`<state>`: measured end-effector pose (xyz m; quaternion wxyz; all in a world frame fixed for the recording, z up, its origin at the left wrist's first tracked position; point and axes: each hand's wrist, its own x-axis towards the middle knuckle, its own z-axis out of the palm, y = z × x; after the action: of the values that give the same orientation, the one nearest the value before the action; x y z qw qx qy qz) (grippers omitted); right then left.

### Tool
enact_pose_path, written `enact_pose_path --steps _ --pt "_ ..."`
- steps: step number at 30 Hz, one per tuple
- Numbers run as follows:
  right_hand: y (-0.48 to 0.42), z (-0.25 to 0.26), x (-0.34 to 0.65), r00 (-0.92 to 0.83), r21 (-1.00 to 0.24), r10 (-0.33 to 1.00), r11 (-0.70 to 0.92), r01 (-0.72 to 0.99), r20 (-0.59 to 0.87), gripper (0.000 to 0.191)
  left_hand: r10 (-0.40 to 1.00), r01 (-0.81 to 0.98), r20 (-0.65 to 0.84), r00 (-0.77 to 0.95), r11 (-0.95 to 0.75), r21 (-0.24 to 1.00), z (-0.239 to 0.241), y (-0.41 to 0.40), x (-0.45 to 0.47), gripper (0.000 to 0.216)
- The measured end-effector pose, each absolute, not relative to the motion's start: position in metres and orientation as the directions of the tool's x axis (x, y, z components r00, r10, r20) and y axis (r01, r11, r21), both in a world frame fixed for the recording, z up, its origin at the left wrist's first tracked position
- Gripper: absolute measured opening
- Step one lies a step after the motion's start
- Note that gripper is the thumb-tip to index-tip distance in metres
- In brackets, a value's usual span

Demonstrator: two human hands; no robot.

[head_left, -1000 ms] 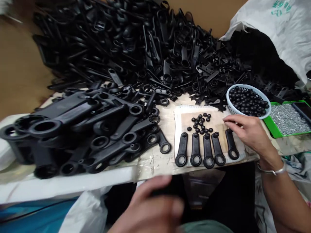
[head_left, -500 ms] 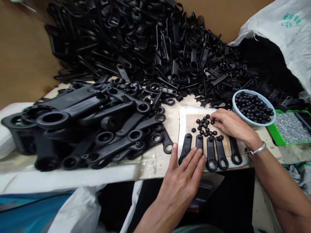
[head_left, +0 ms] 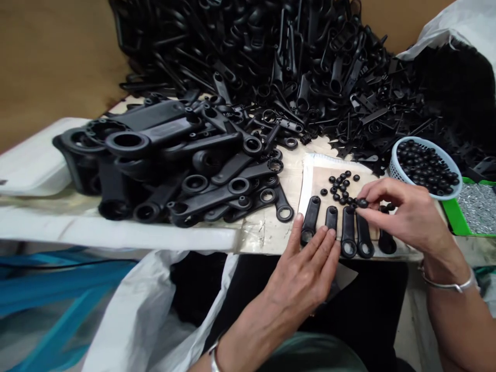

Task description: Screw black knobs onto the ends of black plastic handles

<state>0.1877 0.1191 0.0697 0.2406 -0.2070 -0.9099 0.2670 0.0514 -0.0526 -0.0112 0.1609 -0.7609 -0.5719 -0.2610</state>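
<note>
Several black plastic crank-like arms lie in a row on a pale mat (head_left: 305, 181), each with a ring at its near end. My left hand (head_left: 300, 276) lies flat, fingers stretched out, its fingertips on one black arm (head_left: 331, 217). My right hand (head_left: 413, 214) pinches a round black knob (head_left: 362, 202) between thumb and fingers, just over the far ends of the arms (head_left: 349, 232). Small loose black knobs (head_left: 341, 187) are scattered behind the row. My right hand partly covers the rightmost arm (head_left: 386, 243).
Left of the mat, larger black arms (head_left: 174, 129) are heaped, with a big pile of black parts (head_left: 232, 46) behind. A light blue basket (head_left: 393, 168) of knobs stands at right, beside a green tray (head_left: 455, 217) of small metal pieces. White sacking (head_left: 132, 310) hangs below the table edge.
My right hand has come from the loose knobs toward me and now pinches a knob over the row of arms. My left hand stays on the arm. The whole view has shifted.
</note>
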Motion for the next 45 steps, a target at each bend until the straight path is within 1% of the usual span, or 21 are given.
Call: enact_pose_path --steps 3,5,7,9,11,16,20,29,31,35,36,38,41,45 --pt "0.111 0.065 0.182 -0.884 -0.364 0.33 0.909 0.204 0.33 0.008 0.793 0.95 0.573 0.209 -0.302 0.072 -0.011 -0.056 0.051 0.028" --pt "0.11 0.059 0.178 -0.924 -0.244 0.256 0.951 0.189 0.284 0.004 0.788 0.949 0.583 0.2 -0.304 0.085 -0.011 -0.057 0.051 0.027" --pt "0.11 0.054 0.173 -0.949 -0.123 0.22 0.973 0.196 0.225 0.002 0.784 0.947 0.588 0.198 -0.309 0.093 -0.011 -0.057 0.05 0.028" --pt "0.111 0.052 0.169 -0.962 -0.012 0.198 0.98 0.199 0.187 0.006 0.791 0.947 0.579 0.197 -0.306 0.095 -0.01 -0.056 0.05 0.028" --pt "0.112 0.051 0.166 -0.968 0.053 0.176 0.981 0.189 0.178 0.009 0.797 0.949 0.573 0.193 -0.3 0.097 -0.009 -0.056 0.05 0.029" --pt "0.115 0.051 0.162 -0.981 0.076 0.131 0.987 0.143 0.143 0.016 0.797 0.947 0.577 0.181 -0.3 0.118 -0.01 -0.056 0.049 0.028" --pt "0.115 0.051 0.16 -0.985 0.089 0.132 0.986 0.142 0.111 0.018 0.797 0.943 0.576 0.182 -0.308 0.129 -0.012 -0.056 0.049 0.029" --pt "0.102 0.059 0.155 -0.986 0.178 0.165 0.97 0.167 0.028 0.014 0.783 0.943 0.572 0.244 -0.328 0.046 -0.01 -0.053 0.046 0.032" --pt "0.103 0.058 0.154 -0.987 0.171 0.162 0.972 0.163 0.019 0.012 0.79 0.943 0.554 0.26 -0.331 0.029 -0.01 -0.053 0.045 0.034" --pt "0.104 0.059 0.15 -0.984 0.1 0.178 0.979 0.178 0.015 0.008 0.781 0.939 0.559 0.28 -0.345 0.012 -0.012 -0.055 0.045 0.037" --pt "0.102 0.061 0.15 -0.983 0.109 0.183 0.977 0.184 0.016 0.009 0.772 0.938 0.573 0.276 -0.346 0.015 -0.013 -0.055 0.046 0.037" --pt "0.097 0.064 0.148 -0.978 0.168 0.207 0.963 0.209 0.034 0.01 0.75 0.938 0.609 0.259 -0.346 0.028 -0.017 -0.053 0.046 0.037" --pt "0.089 0.067 0.149 -0.966 0.238 0.243 0.936 0.258 0.091 0.009 0.704 0.936 0.669 0.237 -0.351 0.038 -0.024 -0.048 0.045 0.035" --pt "0.083 0.067 0.153 -0.957 0.293 0.265 0.912 0.288 0.117 0.01 0.686 0.93 0.672 0.28 -0.368 -0.011 -0.027 -0.047 0.041 0.04"
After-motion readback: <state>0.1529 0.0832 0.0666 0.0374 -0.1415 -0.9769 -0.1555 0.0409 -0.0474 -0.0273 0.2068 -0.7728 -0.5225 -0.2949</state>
